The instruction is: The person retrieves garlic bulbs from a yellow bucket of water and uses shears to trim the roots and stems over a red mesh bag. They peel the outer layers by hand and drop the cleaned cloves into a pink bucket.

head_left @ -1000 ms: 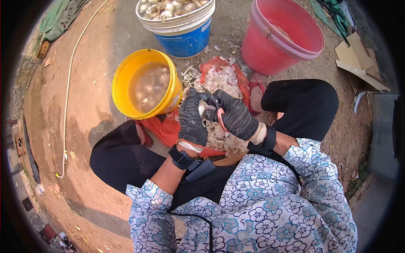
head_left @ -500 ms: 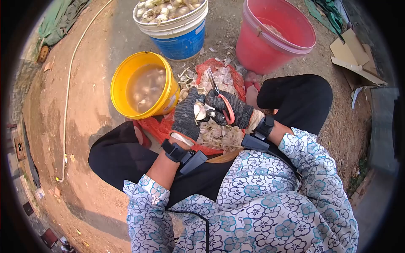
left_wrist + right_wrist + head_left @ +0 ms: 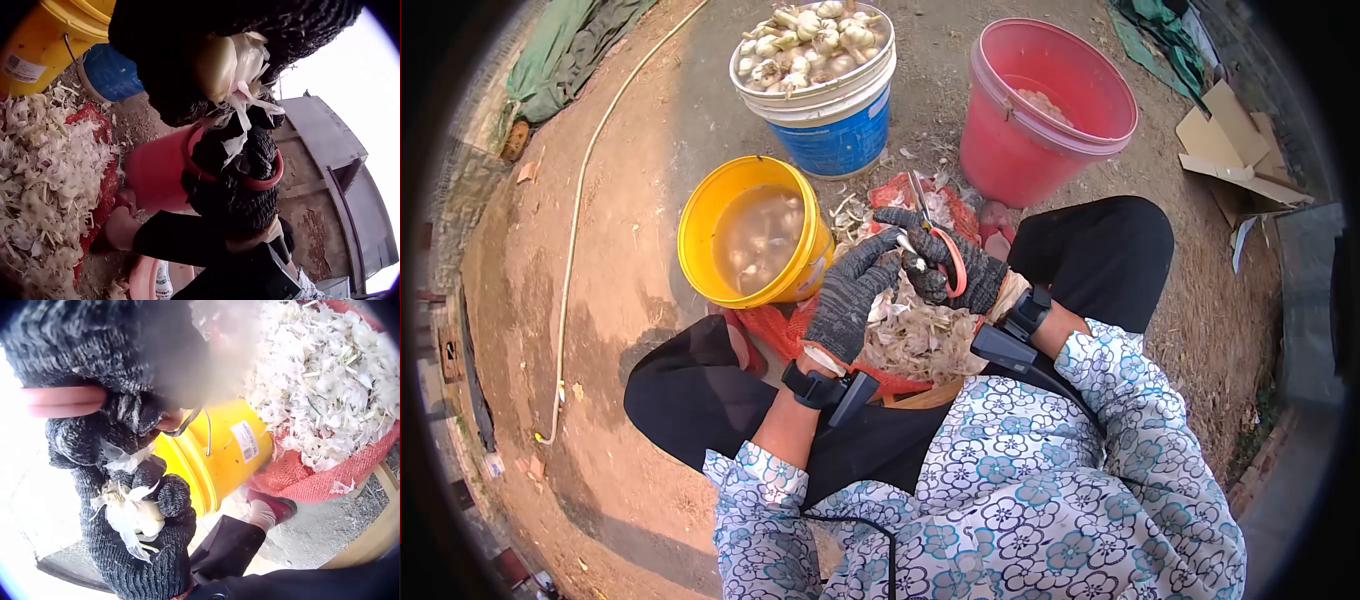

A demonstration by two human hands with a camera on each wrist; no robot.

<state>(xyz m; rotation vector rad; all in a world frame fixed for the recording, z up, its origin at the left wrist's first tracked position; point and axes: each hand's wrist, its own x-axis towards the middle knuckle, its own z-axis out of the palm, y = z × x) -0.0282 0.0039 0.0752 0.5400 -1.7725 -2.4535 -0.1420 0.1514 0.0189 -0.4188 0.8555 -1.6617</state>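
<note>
Dark knitted gloves cover both hands. The left hand holds a partly peeled garlic bulb, its cloves and torn skin showing; in the right wrist view the glove's fingers curl about the garlic. Close beside it, the right hand grips scissors by their pink handles, blades pointing away from the body. The right fingertips are near the bulb; whether they touch it is hard to tell. Beneath both hands lies a heap of garlic skins on a red mesh sack.
A yellow bucket of cloudy water and garlic stands left of the hands. Beyond are a blue-and-white bucket heaped with bulbs and a pink bucket. A hose runs along the ground at left; cardboard lies at right.
The left hand has turned so its back faces up, covering the bulb from the head view. The scissor blades have swung from near the left fingers to pointing away. The head view has shifted slightly.
</note>
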